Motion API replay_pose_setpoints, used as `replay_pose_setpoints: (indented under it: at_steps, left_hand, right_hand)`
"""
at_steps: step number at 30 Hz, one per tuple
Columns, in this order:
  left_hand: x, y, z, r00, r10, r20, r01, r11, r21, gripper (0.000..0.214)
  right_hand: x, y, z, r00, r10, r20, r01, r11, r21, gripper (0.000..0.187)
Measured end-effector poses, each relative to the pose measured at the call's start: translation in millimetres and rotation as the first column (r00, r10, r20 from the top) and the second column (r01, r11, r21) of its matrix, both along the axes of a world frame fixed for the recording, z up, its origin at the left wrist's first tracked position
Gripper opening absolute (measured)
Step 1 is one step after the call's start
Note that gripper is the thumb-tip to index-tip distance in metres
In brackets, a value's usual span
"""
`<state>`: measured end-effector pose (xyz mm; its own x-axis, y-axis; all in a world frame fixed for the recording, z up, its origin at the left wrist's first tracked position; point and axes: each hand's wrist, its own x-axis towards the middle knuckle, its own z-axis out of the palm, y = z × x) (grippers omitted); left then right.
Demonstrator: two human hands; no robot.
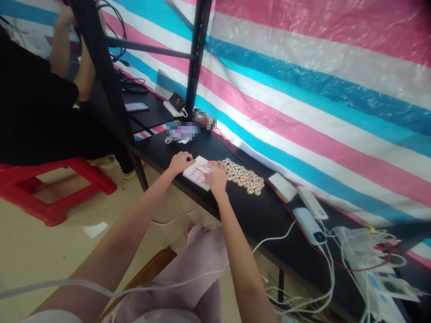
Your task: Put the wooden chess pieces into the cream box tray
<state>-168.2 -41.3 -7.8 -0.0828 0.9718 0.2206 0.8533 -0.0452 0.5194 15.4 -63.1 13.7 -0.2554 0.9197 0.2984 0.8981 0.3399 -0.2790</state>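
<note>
A flat white board or box with red grid lines (pixel 198 173) lies near the front edge of the black table. My left hand (pixel 181 162) is at its left far corner, fingers curled against the edge. Over its right side lies my right hand (pixel 218 174), thumb side on the white surface and fingers apart, reaching to the nearest Chinese chess pieces. Those round, pale wooden chess pieces (pixel 245 176), with red and dark characters, lie in close rows just right of the board. My right fingers cover a few of them.
Right of the pieces are a small white box (pixel 283 187), white power banks (pixel 309 225) and tangled white cables (pixel 362 251). A red cord runs along the back. A black rack post (pixel 104 85) stands at left, beside a seated person in black and a red stool (pixel 57 188).
</note>
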Motion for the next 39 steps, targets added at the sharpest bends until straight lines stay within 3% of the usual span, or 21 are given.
replay_pose_setpoints:
  at_steps: [3,20,25,30,34,39]
  left_hand:
    - [0.0,0.8,0.2,1.0,0.002,0.009,-0.002,1.0,0.0,0.028]
    - [-1.4,-1.5,4.5,1.0,-0.01,0.019,0.01,1.0,0.0,0.026]
    - [-0.9,-3.9,3.3,0.987,-0.061,0.151,0.065,0.998,-0.019,0.022]
    - [20.2,-22.7,6.7,0.965,-0.056,0.258,0.079,0.994,-0.08,0.038]
    - [38.0,-39.9,12.3,0.975,-0.124,0.184,0.153,0.976,-0.153,0.055]
    - [57.2,-46.1,21.7,0.969,-0.247,0.022,0.242,0.92,-0.309,0.056]
  right_hand:
    - [0.9,-1.3,-0.1,0.996,0.08,0.038,-0.081,0.996,0.032,0.016]
    - [2.2,-0.2,-3.2,0.959,0.159,0.233,-0.149,0.987,-0.062,0.035]
    - [7.5,-2.3,-2.7,0.961,0.181,0.211,-0.172,0.983,-0.06,0.035]
    - [29.3,-14.0,-2.1,0.949,0.224,0.22,-0.22,0.974,-0.043,0.034]
    - [53.1,-30.3,0.3,0.941,0.246,0.23,-0.247,0.969,-0.027,0.034]
    - [77.4,-45.8,0.8,0.946,0.238,0.218,-0.236,0.971,-0.035,0.033]
